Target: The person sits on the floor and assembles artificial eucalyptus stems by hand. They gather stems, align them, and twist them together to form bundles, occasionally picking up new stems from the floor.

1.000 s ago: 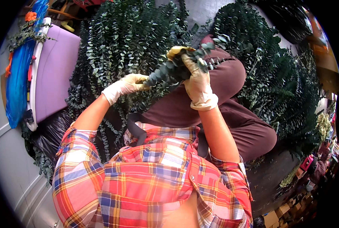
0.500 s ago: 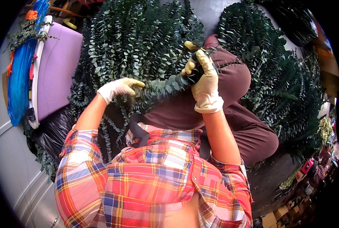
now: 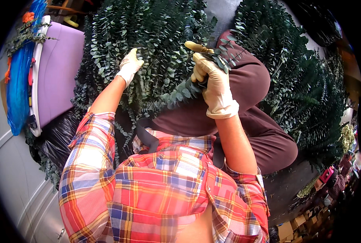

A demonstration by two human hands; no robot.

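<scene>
My right hand (image 3: pixel 216 83), in a pale glove with yellowish fingers, is closed around a eucalyptus stem (image 3: pixel 182 93) above my bent knee. Its leafy length runs left from the fist, and a tuft of leaves (image 3: pixel 222 60) shows at the hand's far side. The index finger points up and left. My left hand (image 3: pixel 130 66), gloved the same way, is at the large eucalyptus pile (image 3: pixel 119 28), thumb and index finger apart. Leaves lie right against its fingertips, and the other fingers are partly hidden.
A second heap of eucalyptus (image 3: pixel 298 89) lies right of my legs. To the left stands a lilac bin (image 3: pixel 61 73) with a white rim, beside blue plastic wrap (image 3: pixel 20 89). Black plastic (image 3: pixel 61 137) lies below the bin. Cardboard pieces (image 3: pixel 298 222) are at the lower right.
My left hand has moved away from the stem's leafy end, forward into the pile. My right hand has turned slightly; the dark thing seen in its grip before is now mostly hidden.
</scene>
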